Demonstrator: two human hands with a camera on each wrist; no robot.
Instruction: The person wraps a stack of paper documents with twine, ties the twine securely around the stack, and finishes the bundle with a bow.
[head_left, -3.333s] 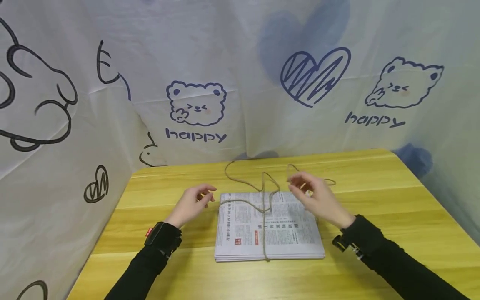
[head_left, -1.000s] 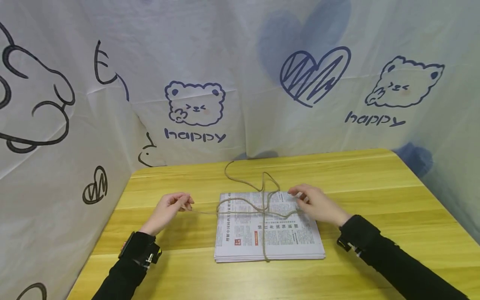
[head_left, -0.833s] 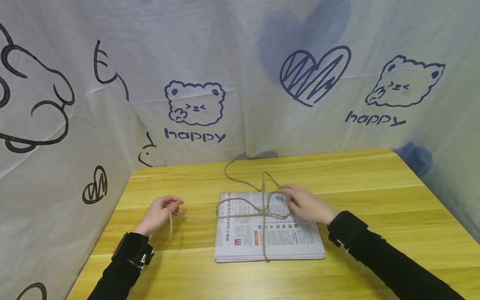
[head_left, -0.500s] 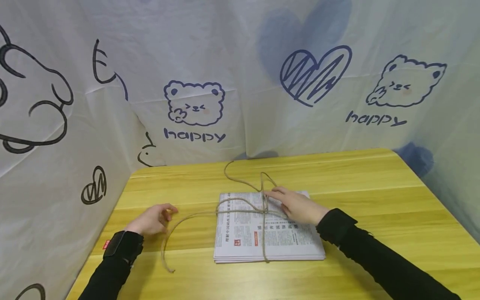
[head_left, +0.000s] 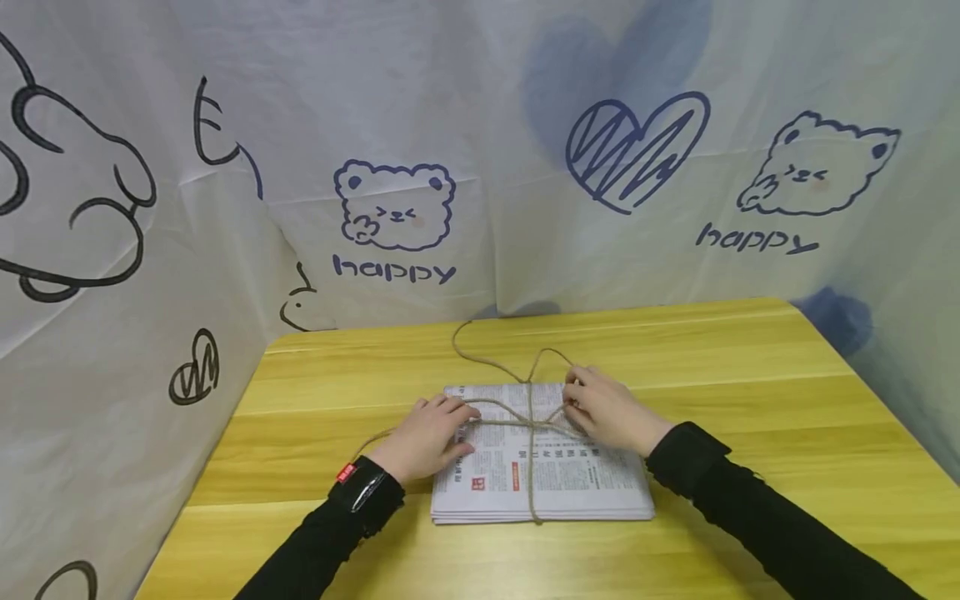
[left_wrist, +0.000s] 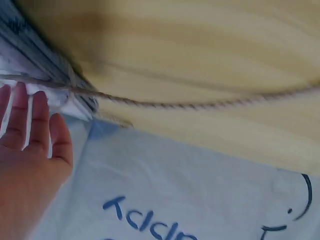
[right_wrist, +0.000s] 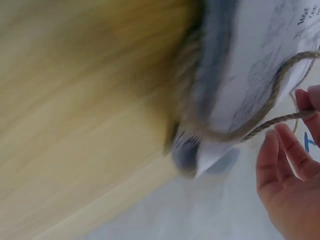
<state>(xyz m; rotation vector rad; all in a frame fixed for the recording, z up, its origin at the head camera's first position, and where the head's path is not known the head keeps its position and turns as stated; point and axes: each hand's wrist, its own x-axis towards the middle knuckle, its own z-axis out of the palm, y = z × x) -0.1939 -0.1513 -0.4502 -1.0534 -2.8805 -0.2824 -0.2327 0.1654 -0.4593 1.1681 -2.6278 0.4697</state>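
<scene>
A folded stack of newspapers (head_left: 555, 498) lies flat on the table, with brown twine (head_left: 531, 475) running over it lengthwise and crosswise and meeting near the middle of the top sheet. My left hand (head_left: 427, 442) is over the stack's left edge, fingers extended and fingertips at the crosswise twine; in the left wrist view that twine (left_wrist: 165, 105) trails away past the fingers. At the stack's far right, my right hand (head_left: 611, 412) pinches a length of twine; the right wrist view has the strand (right_wrist: 280, 120) running in between thumb and fingers.
The wooden table (head_left: 750, 417) reaches back to a white cloth (head_left: 510, 233) with drawn bears and hearts. A loose twine end (head_left: 468, 354) curls behind the stack toward the table's back edge. Another side cloth (head_left: 240, 250) hangs at the left.
My left hand, which earlier drew a twine end out to the left and let it go, has moved right onto the stack. My right hand has taken up a strand and shifted slightly right.
</scene>
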